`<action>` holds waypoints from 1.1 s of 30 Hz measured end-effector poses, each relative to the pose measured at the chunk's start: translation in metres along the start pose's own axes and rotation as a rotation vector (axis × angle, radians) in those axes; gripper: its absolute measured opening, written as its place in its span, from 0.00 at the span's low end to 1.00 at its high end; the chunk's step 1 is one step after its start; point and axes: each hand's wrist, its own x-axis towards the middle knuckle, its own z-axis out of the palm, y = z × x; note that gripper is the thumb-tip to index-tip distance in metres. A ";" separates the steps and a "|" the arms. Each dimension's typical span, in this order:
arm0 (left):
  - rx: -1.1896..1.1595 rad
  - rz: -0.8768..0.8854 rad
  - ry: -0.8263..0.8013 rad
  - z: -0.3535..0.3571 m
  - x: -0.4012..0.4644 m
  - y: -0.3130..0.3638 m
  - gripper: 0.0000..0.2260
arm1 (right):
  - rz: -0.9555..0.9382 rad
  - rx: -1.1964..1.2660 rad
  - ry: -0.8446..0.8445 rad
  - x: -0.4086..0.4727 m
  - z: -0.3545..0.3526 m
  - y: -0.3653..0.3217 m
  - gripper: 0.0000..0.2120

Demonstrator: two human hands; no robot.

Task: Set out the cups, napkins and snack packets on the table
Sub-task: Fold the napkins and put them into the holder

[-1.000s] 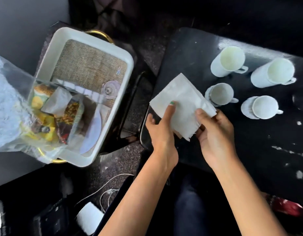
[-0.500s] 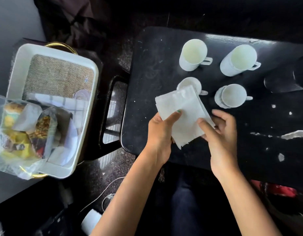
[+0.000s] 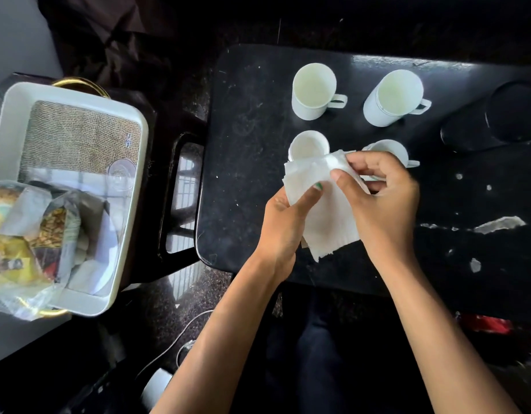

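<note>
Left of the black counter (image 3: 258, 204) sits a white tray (image 3: 132, 186) with gold handles, a burlap mat on its floor. At its near end lies a clear bag (image 3: 34, 264) of snack packets (image 3: 53, 225), not yet brought out.

On the counter, well right of the tray, four white cups are already set in two rows: a tall far-left cup (image 3: 313, 91), a tall far-right cup (image 3: 391, 98), and nearer the person a short near-left cup (image 3: 309, 144) and a short near-right cup (image 3: 388, 149), both partly hidden behind the napkins and fingers.

The stack of white napkins (image 3: 327, 222) is held above the counter's near edge, just in front of the short cups. The left hand (image 3: 285, 225) grips it from the left, thumb pressed across the top sheet. The right hand (image 3: 380, 201) has changed its job: half a second ago it held the stack's right edge with its thumb on top, and now its thumb and forefinger pinch the far corner of the top sheet and lift it off the pile.

My reading is that one napkin is being peeled free, so laying napkins beside the cups is about to begin. The thin sheets may cling together and come away in pairs. Farther right lies a dark round object (image 3: 494, 121), and white flecks mark the counter.
</note>
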 end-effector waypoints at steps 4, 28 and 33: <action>0.024 0.001 -0.024 0.003 0.000 -0.004 0.05 | -0.003 0.042 0.034 -0.002 -0.002 0.003 0.03; 0.069 0.067 -0.038 0.004 0.007 -0.010 0.08 | 0.283 0.340 -0.084 0.011 -0.013 0.015 0.08; 0.056 0.195 0.125 0.007 0.012 -0.009 0.05 | 0.303 0.387 -0.067 0.012 -0.015 0.019 0.09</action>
